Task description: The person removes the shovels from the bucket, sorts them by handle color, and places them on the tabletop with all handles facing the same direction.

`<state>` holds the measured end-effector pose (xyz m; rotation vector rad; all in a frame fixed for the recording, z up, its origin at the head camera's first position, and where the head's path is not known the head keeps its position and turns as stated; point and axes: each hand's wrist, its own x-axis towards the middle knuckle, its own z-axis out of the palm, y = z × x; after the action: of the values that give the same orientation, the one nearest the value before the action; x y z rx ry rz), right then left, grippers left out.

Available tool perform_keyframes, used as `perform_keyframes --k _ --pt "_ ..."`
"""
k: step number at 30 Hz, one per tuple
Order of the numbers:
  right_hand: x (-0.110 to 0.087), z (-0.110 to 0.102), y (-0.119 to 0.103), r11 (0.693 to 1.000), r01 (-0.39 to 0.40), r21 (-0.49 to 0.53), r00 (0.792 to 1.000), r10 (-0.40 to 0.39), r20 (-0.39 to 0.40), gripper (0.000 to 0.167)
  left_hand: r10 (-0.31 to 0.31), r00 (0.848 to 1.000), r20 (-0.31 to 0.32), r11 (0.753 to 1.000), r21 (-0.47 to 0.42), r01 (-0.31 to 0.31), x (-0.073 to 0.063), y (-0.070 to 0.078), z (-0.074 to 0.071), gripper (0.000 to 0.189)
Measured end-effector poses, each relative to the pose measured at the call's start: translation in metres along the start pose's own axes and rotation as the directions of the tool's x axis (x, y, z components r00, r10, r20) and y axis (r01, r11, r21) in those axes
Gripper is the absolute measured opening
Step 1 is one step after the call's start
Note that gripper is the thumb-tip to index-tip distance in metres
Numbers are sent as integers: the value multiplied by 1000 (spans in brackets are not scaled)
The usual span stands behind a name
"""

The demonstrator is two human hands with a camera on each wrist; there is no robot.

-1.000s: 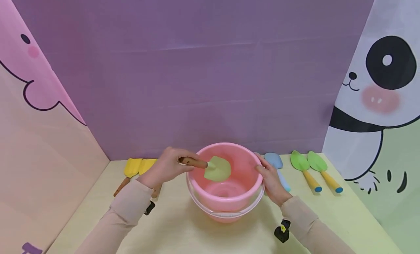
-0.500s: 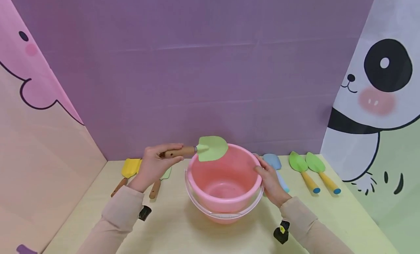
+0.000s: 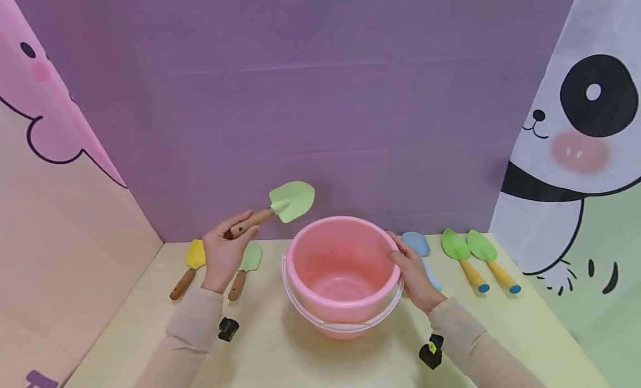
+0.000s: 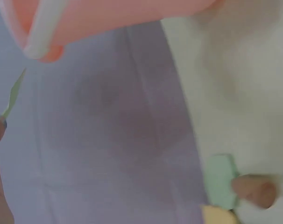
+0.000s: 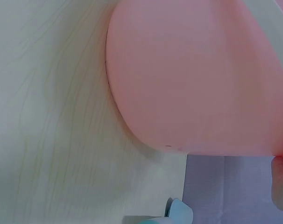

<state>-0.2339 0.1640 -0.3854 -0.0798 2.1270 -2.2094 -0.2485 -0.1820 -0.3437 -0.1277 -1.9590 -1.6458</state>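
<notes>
My left hand [image 3: 225,254] pinches the brown wooden handle of a light green toy shovel [image 3: 292,201]. Its blade points up and right, raised over the table to the left of the bucket's rim. My right hand [image 3: 413,271] grips the right rim of a pink bucket [image 3: 343,315], thumb on the inside edge. Upright on the table, the bucket shows a bare inside, and its white handle hangs down at the front. Only an edge of the shovel blade [image 4: 13,95] shows in the left wrist view. The bucket's smooth side [image 5: 188,79] fills much of the right wrist view.
Left on the table [image 3: 265,360] lie a yellow shovel [image 3: 195,254] and a second light green shovel [image 3: 250,257]. A blue shovel [image 3: 417,243] lies partly behind my right hand. Two leaf-shaped green trowels [image 3: 455,246] with yellow handles lie farther right. A purple backdrop [image 3: 320,109] stands behind.
My left hand has lifted the light green shovel out of the bucket and carried it up and left, its blade tilting upward. My right hand stays on the rim.
</notes>
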Motion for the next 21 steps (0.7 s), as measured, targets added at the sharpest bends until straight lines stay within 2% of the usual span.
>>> perform_keyframes --k 2,3,4,7,9,10,13,17,21 --pt "0 0 0 1000 0 6 1000 0 -7 54 -40 999 -36 999 -5 40 -2 -10 0 39" --pt "0 0 -1 1000 -1 8 1000 1 -11 54 -42 998 -51 999 -24 41 -2 -24 0 40" --pt "0 1 -1 1000 -1 12 1000 1 -15 54 -77 995 -69 996 -38 75 -4 -28 0 41" --pt "1 1 0 1000 -2 16 1000 2 -19 53 -166 978 -126 984 -82 156 -11 -37 2 42" --pt "1 0 0 1000 0 15 1000 0 -18 53 -197 965 -175 979 -76 187 -18 -44 5 41" --pt "1 0 1 1000 1 15 1000 -1 -18 54 -228 952 -203 974 -62 219 -22 -39 8 41" --pt "1 -1 1 1000 7 15 1000 -7 -15 54 -231 932 -280 972 -31 232 -32 -53 14 40" --pt "1 0 0 1000 11 15 1000 -11 -6 53 -253 892 -374 967 -86 239 -41 -65 21 39" --pt "0 1 0 1000 5 12 1000 -5 -10 53 -286 852 -439 958 -133 253 -48 -74 28 38"
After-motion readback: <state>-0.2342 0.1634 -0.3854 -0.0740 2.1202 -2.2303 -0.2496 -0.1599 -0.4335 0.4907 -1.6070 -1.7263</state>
